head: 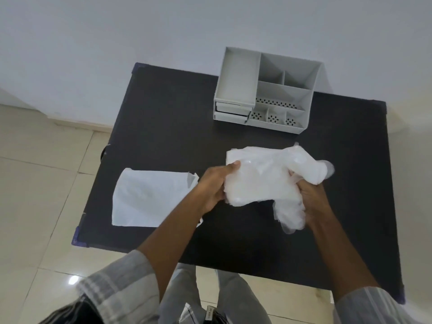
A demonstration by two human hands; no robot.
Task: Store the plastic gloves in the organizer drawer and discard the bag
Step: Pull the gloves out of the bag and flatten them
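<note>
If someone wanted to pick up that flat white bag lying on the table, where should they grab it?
Probably the bag's torn right corner, coming from the right: that flap sticks up off the table, so fingers could pinch it; the rest lies flat.

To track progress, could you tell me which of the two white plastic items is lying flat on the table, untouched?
The flat white plastic bag left of the left hand; the crumpled translucent plastic gloves are gripped by both hands.

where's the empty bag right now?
Head view: the bag lies flat on the black table, near its left edge, just left of the left hand; the organizer sits at the far edge.
</note>
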